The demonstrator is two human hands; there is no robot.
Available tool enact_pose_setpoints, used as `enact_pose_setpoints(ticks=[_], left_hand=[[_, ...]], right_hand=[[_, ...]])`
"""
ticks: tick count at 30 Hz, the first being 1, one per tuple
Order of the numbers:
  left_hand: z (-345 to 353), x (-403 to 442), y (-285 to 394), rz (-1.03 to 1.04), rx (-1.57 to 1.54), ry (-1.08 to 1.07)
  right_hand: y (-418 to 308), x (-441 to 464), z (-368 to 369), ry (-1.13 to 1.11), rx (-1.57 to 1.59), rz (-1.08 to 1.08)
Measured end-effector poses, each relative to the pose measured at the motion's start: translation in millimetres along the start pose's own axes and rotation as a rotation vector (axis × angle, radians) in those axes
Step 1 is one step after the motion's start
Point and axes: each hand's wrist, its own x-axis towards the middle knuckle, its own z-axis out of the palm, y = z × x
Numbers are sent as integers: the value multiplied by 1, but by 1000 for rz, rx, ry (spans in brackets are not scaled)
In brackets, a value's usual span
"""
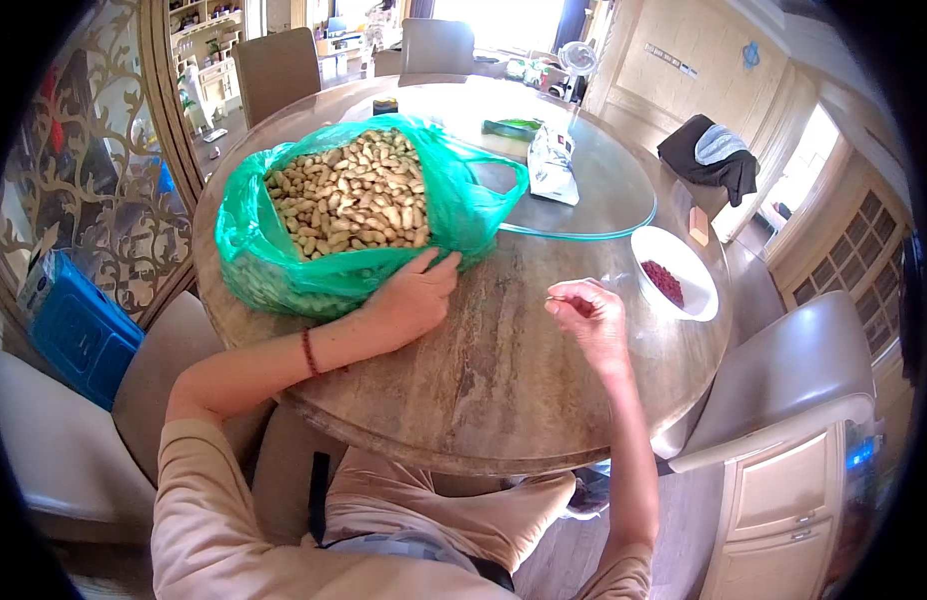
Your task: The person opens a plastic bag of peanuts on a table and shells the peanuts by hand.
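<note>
While the left hand (414,298) lies slack along the bag (324,281), the pinched right hand (594,322) has room before the bowl (698,280) rim.

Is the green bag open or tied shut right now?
Open: the green bag is spread wide at its mouth, with a heap of unshelled peanuts showing inside.

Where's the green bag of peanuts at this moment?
In the head view, the green bag sits on the left side of the table, with the left hand at its near right edge.

Fan (579,59) at back; pale chair (784,365) at right.
</note>
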Motion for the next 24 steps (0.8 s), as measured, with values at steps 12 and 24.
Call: enact_pose_setpoints(ticks=[12,24], left_hand=[[6,13,2,-91,-248,196],[24,60,37,-797,-2028,398]], right_hand=[[6,34,25,-168,-1,-25],[13,44,29,-215,43,-49]])
